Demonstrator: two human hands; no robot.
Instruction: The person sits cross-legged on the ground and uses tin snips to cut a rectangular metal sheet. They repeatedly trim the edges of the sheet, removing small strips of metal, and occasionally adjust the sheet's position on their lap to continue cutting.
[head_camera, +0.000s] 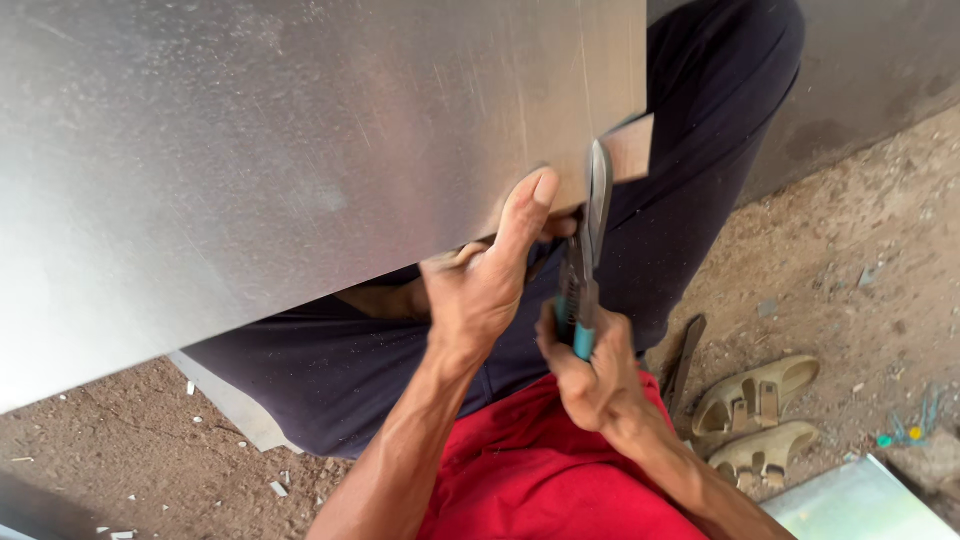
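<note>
Here a large flat sheet of grey, dull-shining metal (280, 150) fills the upper left of the frame and reaches past the middle, its lower edge slanting from the left side up toward the upper right. The left hand (485, 280), at the centre of the frame, is clamped on that lower edge, thumb stretched up along the face of the sheet and the fingers curled under it. Just to the right of it, the right hand (590, 370) is wrapped tight around the teal-covered handles of a pair of grey steel tin snips (585, 255). The snips point upward, and their blades meet the sheet's edge near its right corner, beside a narrow strip of the metal (630, 148) that stands off from the main sheet. The two hands are near each other but not touching.

Below the sheet lie the person's dark navy trouser legs (690, 180), and a red shirt (530, 470) fills the lower middle of the frame. On the sandy dirt floor (860, 260) at the lower right rests a pair of beige strapped sandals (755, 420), with a dark flat tool (685, 355) just left of them. A pale green sheet corner (860, 505) shows at the bottom right, and small white scraps (275, 487) lie scattered at the lower left.
</note>
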